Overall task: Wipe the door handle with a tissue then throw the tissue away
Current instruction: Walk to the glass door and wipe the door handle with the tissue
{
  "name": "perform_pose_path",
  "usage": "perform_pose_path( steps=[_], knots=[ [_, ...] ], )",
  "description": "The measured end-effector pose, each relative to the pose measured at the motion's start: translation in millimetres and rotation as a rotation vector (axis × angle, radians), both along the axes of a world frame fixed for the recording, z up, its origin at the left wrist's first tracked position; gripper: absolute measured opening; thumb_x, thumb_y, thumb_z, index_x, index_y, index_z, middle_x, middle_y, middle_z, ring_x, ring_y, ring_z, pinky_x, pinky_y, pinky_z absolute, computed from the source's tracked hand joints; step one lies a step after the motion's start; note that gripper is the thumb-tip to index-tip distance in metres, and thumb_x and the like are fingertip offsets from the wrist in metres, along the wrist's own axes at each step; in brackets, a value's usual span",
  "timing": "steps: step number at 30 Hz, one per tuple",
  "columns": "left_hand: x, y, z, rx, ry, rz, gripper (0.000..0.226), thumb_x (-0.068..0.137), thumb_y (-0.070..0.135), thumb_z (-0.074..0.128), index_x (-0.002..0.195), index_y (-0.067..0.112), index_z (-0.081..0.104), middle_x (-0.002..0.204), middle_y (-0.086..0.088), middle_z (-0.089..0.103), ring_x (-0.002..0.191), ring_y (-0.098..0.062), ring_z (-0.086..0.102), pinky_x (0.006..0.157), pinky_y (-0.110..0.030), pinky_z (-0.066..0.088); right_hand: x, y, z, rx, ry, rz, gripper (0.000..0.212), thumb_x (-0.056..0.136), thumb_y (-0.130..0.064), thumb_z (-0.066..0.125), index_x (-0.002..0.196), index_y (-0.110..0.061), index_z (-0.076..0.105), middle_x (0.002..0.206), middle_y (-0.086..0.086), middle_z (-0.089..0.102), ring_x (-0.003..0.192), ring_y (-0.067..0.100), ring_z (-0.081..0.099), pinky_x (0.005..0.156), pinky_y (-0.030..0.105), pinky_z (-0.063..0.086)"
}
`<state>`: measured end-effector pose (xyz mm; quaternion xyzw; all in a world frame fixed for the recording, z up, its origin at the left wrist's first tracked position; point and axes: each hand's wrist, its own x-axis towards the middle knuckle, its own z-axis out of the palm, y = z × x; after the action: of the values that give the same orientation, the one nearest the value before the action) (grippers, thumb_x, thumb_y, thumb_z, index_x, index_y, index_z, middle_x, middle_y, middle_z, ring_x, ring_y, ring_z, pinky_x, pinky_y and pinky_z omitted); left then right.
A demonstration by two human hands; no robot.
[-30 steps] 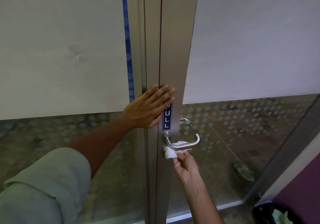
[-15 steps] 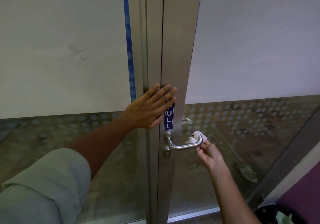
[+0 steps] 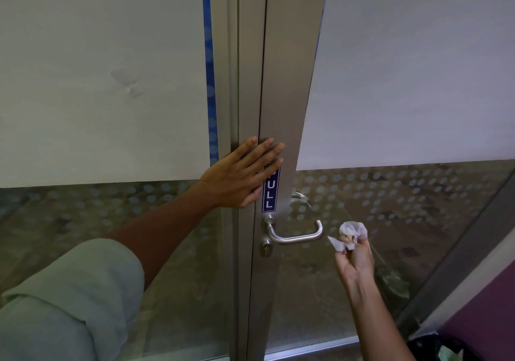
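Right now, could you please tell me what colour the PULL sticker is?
Dark blue with white letters, on the upright PULL sticker; head view.

left hand [image 3: 242,176] hides sign's [image 3: 269,193] 1st letter.

We counted two hands, one left hand [image 3: 239,176] and one right hand [image 3: 355,263], one crumpled tissue [image 3: 349,235], one metal door handle [image 3: 295,234], one keyhole cylinder [image 3: 266,246] and one blue sticker [image 3: 269,193].
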<state>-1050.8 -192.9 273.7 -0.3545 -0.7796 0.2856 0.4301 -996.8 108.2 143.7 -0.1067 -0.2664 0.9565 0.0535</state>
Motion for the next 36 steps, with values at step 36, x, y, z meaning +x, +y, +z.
perform_pose_path(
  steps=[36],
  knots=[
    [5,1,3,-0.019,0.004,0.011,0.074,0.102,0.051,0.022,0.161,0.005,0.015,0.168,-0.024,0.010,0.156,-0.041,0.010,0.126,-0.053,0.006,7,-122,-8,2.441,0.419,-0.473,0.010,0.077,-0.030,0.077,0.085,-0.025,0.075,0.093,-0.008,0.070,0.080,0.020,0.047,0.064,0.032,0.027]
  ],
)
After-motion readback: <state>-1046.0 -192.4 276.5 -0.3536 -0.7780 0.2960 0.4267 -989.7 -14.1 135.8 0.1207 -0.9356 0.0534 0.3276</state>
